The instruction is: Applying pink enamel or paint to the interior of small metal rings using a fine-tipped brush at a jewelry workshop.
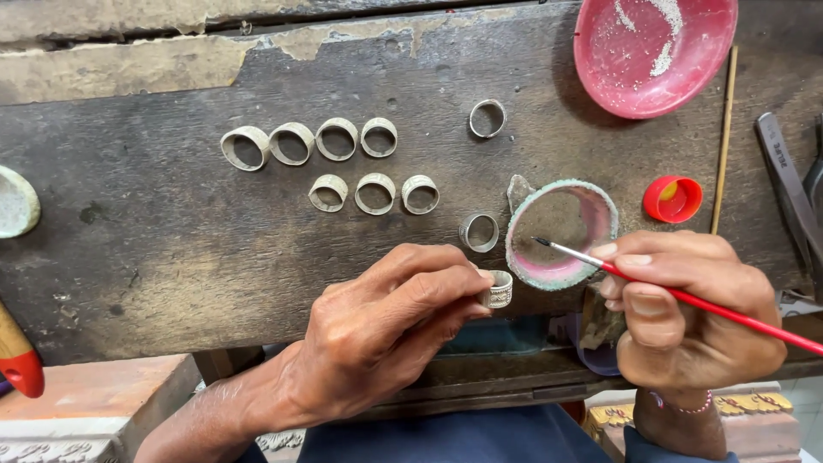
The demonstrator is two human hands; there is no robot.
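The patterned ring sits pinched at the fingertips of my left hand, held just off the near edge of the workbench, beside the small pink-lined bowl. My right hand is closed around a red-handled brush, bristle tip pointing left, hovering over the bowl's rim and short of the ring. The hands are close together but not touching.

Risks, as I judge them: the ring is gripped only by fingertips past the bench edge, so a slip would send it to the floor. The brush tip could knock the bowl, or smear beyond the band if my right hand wavers.

Containers: the small bowl has a crusted greenish rim; what lies in it I cannot tell. The red dish at the far right holds streaks of pale granular powder. A red bottle cap holds something yellowish.

Further out: seven pale coated rings stand in two rows, two bare metal rings lie nearer the bowl, a thin stick and pliers to the right.
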